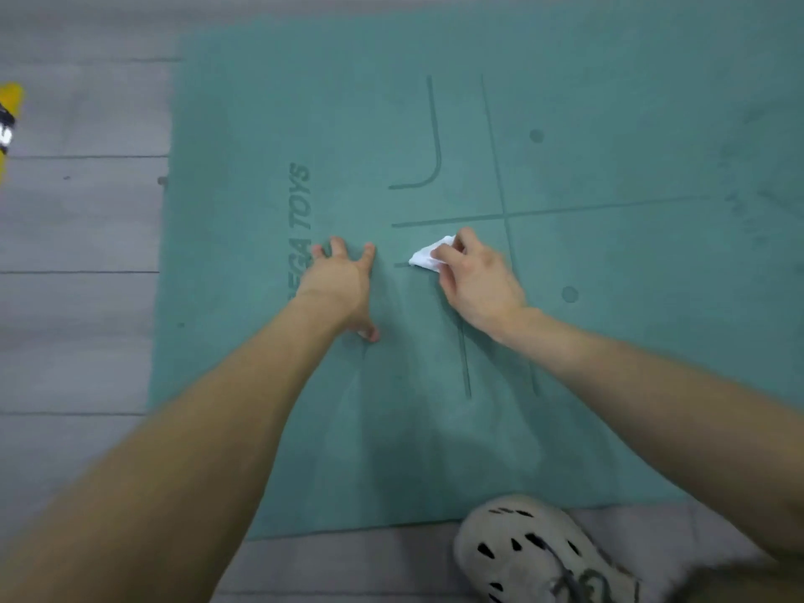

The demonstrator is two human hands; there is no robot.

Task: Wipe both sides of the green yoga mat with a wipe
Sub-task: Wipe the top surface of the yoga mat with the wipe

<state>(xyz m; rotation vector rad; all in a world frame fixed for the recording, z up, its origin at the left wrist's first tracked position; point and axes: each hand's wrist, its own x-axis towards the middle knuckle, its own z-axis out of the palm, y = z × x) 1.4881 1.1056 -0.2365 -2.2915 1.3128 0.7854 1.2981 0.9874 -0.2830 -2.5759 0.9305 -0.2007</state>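
The green yoga mat lies flat on a grey plank floor, printed side up, with dark lines, dots and lettering on it. My left hand presses flat on the mat with its fingers spread, over part of the lettering. Just to its right, my right hand pinches a small crumpled white wipe and holds it against the mat near a short dark line. Most of the wipe sticks out to the left of my fingers.
A pale perforated clog on my foot stands on the floor at the mat's near edge. A yellow and black object lies at the far left edge of view. Grey floor runs along the mat's left side.
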